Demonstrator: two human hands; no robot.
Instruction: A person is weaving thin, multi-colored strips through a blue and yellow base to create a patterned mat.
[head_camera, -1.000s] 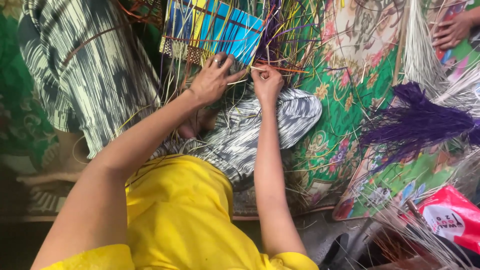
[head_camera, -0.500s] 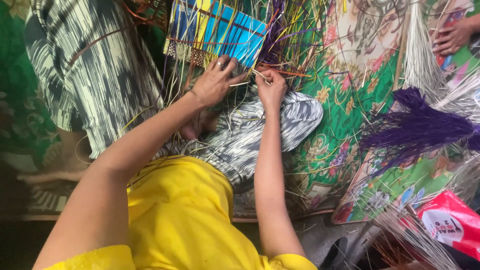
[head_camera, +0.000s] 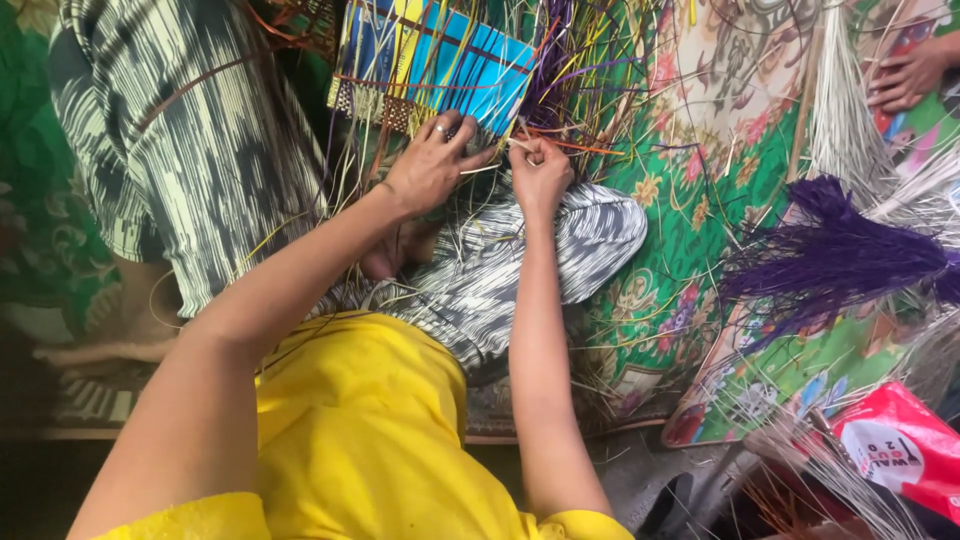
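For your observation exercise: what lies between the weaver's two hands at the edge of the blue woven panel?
In the head view, a pale strip bridges the gap between the left hand and right hand, just below the blue woven panel.

A single head-worn camera looks steeply down from close above the woven panel (head_camera: 430, 62), which sits at the top edge; the person's own forearms reach up toward it

Left hand (head_camera: 428, 165) rests spread on the lower edge of the blue-and-yellow woven panel (head_camera: 440, 62), a ring on one finger; right hand (head_camera: 540, 175) pinches a pale strand (head_camera: 516, 144) just beside it; loose coloured strands (head_camera: 570, 70) fan out above; purple fibre bundle (head_camera: 835, 250) lies well apart on the floral mat (head_camera: 690, 220); another person's hand (head_camera: 905, 72) touches pale fibres (head_camera: 835, 95) at the upper right.
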